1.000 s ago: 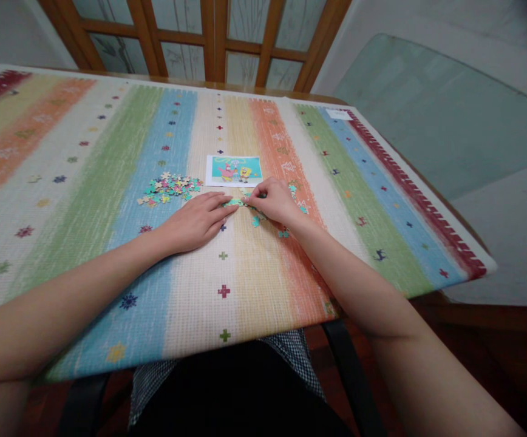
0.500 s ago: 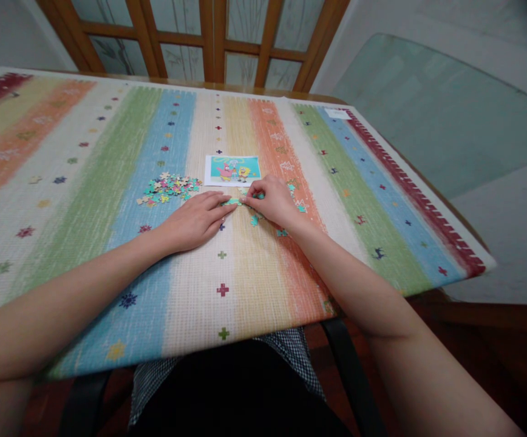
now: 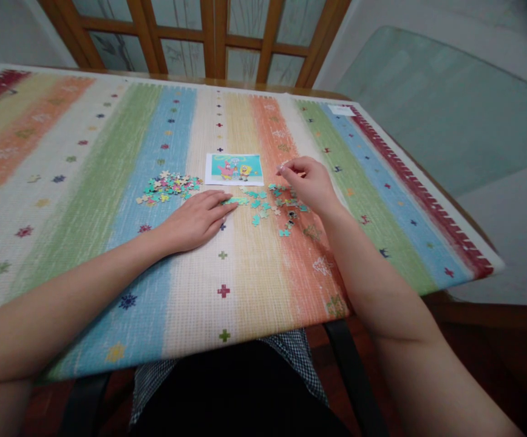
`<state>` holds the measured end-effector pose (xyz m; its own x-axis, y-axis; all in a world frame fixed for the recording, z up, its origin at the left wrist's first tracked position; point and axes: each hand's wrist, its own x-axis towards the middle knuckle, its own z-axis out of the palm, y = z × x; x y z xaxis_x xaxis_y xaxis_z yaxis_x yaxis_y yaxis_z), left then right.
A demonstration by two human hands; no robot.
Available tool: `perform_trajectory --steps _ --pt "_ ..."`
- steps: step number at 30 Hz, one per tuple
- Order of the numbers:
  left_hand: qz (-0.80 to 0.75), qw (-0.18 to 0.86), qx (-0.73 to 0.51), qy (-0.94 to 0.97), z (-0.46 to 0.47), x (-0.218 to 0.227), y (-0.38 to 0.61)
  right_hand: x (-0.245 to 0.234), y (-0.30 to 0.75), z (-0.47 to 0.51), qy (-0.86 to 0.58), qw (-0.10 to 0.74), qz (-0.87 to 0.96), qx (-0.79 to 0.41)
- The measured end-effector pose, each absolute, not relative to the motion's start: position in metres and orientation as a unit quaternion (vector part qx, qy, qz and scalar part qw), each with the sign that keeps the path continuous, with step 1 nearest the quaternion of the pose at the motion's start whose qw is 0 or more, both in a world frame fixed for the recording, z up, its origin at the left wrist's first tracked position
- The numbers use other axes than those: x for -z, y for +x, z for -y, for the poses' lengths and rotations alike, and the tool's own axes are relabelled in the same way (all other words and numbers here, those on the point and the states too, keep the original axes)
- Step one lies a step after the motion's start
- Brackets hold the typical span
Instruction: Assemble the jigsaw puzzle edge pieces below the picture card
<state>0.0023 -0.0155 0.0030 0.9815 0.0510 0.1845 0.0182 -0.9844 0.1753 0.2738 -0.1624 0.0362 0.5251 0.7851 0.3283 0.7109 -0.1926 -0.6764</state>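
My left hand (image 3: 200, 220) lies flat on the cloth, fingers stretched out, its fingertips on a short strip of joined green jigsaw pieces (image 3: 237, 201). Raised over the orange stripe, my right hand (image 3: 308, 182) pinches a small pale jigsaw piece (image 3: 283, 166) between thumb and fingers; its picture side cannot be made out. Loose teal and pale jigsaw pieces (image 3: 262, 205) are spread below and left of that hand. Behind the strip lies a picture card (image 3: 236, 169) with cartoon figures on teal. A heaped pile of mixed jigsaw pieces (image 3: 169, 186) is beyond my left hand.
A striped tablecloth (image 3: 200, 273) covers the table, whose near edge is close to my body. A small white label (image 3: 342, 110) lies at the far right. Behind the table stand wooden doors with glass panes (image 3: 179, 60).
My right hand has left the strip, moving right and up over the loose pieces, which now show more fully. My left hand has stayed in place.
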Motion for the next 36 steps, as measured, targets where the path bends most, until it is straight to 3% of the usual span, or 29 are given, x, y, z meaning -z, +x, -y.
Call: perform_trajectory --steps 20,29,36 --pt "-0.014 0.087 -0.081 0.993 0.015 -0.005 0.002 -0.059 0.309 0.187 -0.773 0.464 0.427 -0.07" --pt "-0.024 0.068 -0.045 0.996 0.019 -0.011 0.003 -0.047 0.305 0.186 -0.806 0.279 0.51 -0.111" --pt "-0.045 0.064 -0.049 0.996 0.021 -0.012 0.003 -0.023 0.291 0.166 -0.783 0.179 0.593 -0.05"
